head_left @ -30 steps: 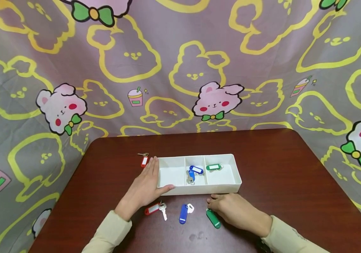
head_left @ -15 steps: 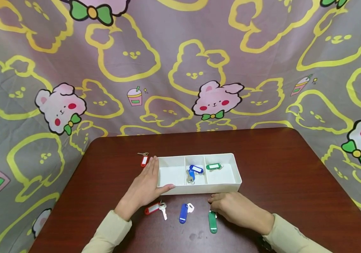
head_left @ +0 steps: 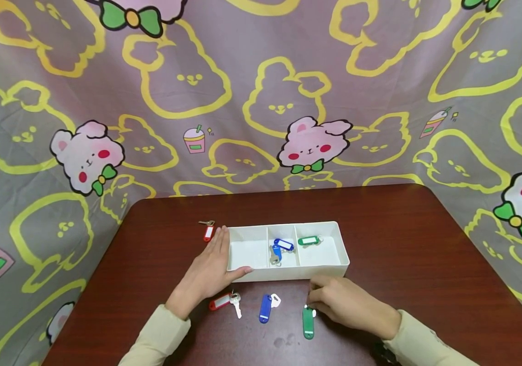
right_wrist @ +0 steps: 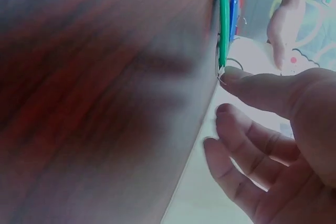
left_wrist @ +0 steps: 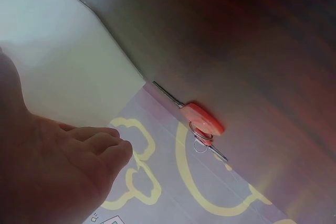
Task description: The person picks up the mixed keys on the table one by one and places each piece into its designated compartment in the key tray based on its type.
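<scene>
My right hand [head_left: 350, 307] is at the near side of the white divided tray [head_left: 284, 273]. Its thumb and curled forefinger pinch the ring end of a green key tag [head_left: 308, 325], which lies on the table. In the right wrist view the thumb covers part of the ring of the green tag [right_wrist: 223, 19]; the forefinger is hidden and the other fingers are loosely bent. My left hand [head_left: 208, 267] rests with straight fingers along the tray's left end, thumb over the front rim. In the tray, blue key tags [head_left: 284, 245] lie in the middle compartment and another green key tag [head_left: 308, 240] in the right one.
On the table [head_left: 394, 239], a red key tag [head_left: 220, 302] with a silver key and a blue key tag [head_left: 265, 308] lie in front of the tray. Another red key tag [head_left: 208, 234] lies behind the left hand. A patterned cloth [head_left: 242, 101] hangs around the table.
The green key tag under my right hand has swung from slanted to nearly straight toward me. The right hand has shifted slightly right, its forefinger curling in. My left hand stays in place.
</scene>
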Available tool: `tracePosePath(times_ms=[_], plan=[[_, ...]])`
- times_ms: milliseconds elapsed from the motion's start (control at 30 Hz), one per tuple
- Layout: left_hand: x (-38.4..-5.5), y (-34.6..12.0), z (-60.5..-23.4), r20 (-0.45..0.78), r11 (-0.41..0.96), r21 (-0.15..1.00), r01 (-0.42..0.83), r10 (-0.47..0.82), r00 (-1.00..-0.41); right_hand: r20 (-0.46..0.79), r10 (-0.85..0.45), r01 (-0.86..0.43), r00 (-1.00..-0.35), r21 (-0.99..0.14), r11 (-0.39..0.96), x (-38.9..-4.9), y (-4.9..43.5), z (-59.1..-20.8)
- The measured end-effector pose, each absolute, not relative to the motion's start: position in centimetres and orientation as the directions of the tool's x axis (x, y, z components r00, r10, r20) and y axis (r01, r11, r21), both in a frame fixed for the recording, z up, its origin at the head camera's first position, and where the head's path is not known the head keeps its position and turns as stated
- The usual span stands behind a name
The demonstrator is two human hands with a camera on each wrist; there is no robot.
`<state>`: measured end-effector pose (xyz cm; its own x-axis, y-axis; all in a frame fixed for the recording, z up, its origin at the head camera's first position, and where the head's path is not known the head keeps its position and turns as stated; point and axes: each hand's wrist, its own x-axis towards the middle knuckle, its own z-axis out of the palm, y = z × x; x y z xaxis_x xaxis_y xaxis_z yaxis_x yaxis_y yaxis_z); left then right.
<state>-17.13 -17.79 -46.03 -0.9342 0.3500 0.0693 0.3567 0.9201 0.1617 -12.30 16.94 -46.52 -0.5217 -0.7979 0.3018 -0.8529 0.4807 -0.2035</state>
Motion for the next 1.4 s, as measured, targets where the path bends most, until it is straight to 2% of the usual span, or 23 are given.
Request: tracePosePath(times_ms=[433, 633, 833, 1233, 1400], plan=[[-17.2, -17.7, -46.2, 0.071, 0.923, 0.169, 0.347, 0.340, -0.938, 0.307, -0.810, -0.836, -0.499, -0.414, 0.359, -12.8, 17.4, -46.1], [-17.2, -17.7, -46.1, 0.062, 0.924, 0.158, 0.349, 0.344, -0.937, 0.297, -0.805, -0.815, -0.514, -0.462, 0.350, -13.0, 17.5, -45.8], [-17.1, -17.7, -45.9, 0.049, 0.923, 0.161, 0.349, 0.346, -0.937, 0.339, -0.784, -0.812, -0.520, -0.480, 0.331, -13.1, 17.6, -45.2], [-17.2, -17.6, -46.1, 0.059, 0.924, 0.157, 0.349, 0.344, -0.937, 0.401, -0.720, -0.775, -0.566, -0.558, 0.298, -13.4, 18.2, -44.3], [-17.3, -17.7, -46.2, 0.066, 0.924, 0.154, 0.351, 0.345, -0.936, 0.398, -0.689, -0.730, -0.606, -0.622, 0.282, -13.4, 18.4, -43.9]])
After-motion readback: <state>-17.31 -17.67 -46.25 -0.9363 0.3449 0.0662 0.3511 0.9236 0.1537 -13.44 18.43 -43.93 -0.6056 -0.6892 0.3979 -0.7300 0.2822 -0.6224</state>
